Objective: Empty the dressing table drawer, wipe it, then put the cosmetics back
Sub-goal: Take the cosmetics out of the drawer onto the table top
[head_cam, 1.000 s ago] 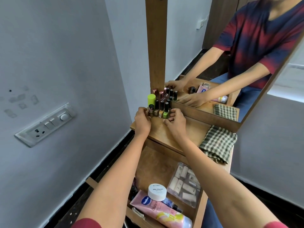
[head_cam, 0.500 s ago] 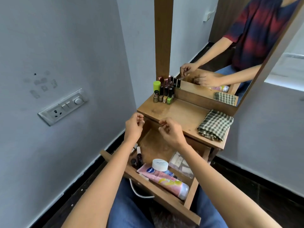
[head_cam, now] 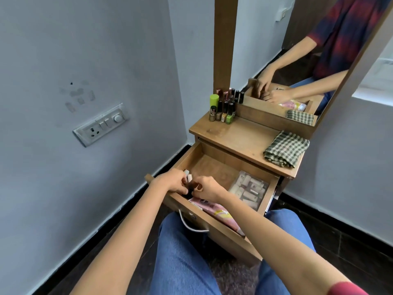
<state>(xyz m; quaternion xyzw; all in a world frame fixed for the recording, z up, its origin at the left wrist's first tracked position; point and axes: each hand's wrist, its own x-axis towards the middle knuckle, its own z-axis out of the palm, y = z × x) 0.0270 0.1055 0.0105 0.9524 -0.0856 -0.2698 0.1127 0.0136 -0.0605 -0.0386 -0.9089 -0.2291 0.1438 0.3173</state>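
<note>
Fingers of left hand [head_cam: 172, 181] and right hand [head_cam: 208, 188] curl round small dark cosmetics [head_cam: 190, 189] in the drawer [head_cam: 214, 166], likely gathering them for the tabletop [head_cam: 242, 137].

The drawer [head_cam: 214, 167] and worktop [head_cam: 240, 135] were smooth wood with a dull sheen. The checked cloth [head_cam: 286, 149] at the far right was coarse woven fabric. The pouch [head_cam: 248, 188] at the drawer's right was clear plastic, and the pink tube [head_cam: 219, 211] at its near edge was glossy plastic. The nail polish bottles [head_cam: 223, 111] shone like glass. The handle [head_cam: 189, 225] was bright metal.
</note>
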